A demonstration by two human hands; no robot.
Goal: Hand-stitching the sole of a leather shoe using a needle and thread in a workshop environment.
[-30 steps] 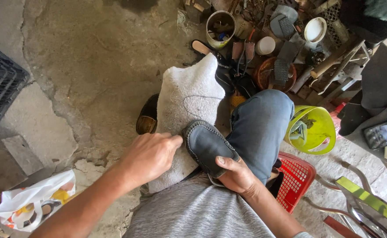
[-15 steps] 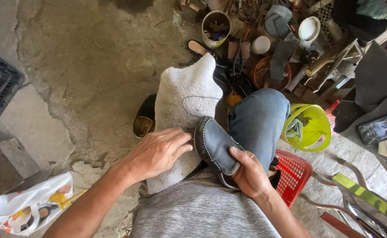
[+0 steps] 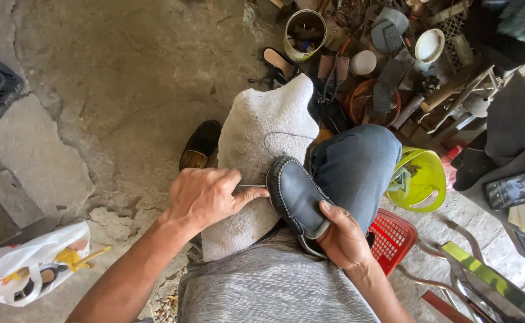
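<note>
While clamped: shoe, white bag.

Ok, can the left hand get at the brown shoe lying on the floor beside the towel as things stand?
Probably yes: the brown shoe lies in the open just beyond the left hand, nothing between them. But that hand pinches a thin metal tool against the blue shoe, so it isn't free.

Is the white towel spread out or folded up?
Spread out: the white towel drapes flat over the person's knee under the dark blue shoe.

yellow-green basket, red crate, tin can, white bag
</note>
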